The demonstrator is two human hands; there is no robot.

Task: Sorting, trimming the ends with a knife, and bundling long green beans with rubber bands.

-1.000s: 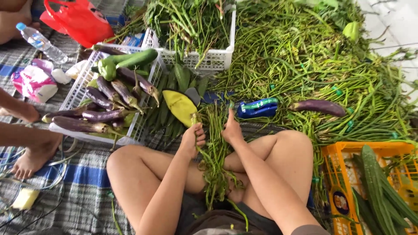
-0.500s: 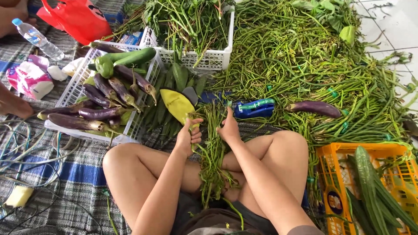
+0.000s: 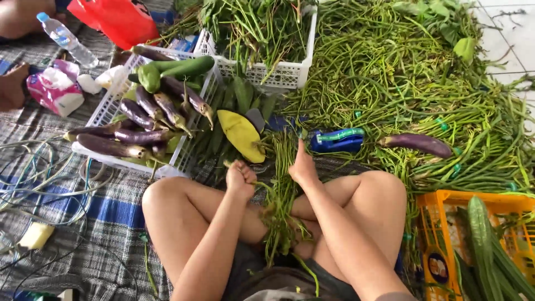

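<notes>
Two Hands Gathering a Bunch of Long Beans

Several purple eggplants [image 3: 142, 120] are lying in the white crate [image 3: 106, 108] at left, its rim sitting near the bent knee; the left hand [image 3: 241, 177] is curling into a fist around stems of the bean bunch [image 3: 280, 203]; the right hand [image 3: 304, 166] is pressing flat, fingers together, against the bunch's far side; the loose bean pile [image 3: 401, 83] is crowding the right, with the orange crate [image 3: 446, 206] hemming the thigh.

Green long beans [image 3: 281, 195], purple eggplants [image 3: 142, 120], orange crate [image 3: 440, 203], blue-grey plaid mat [image 3: 83, 245].
</notes>
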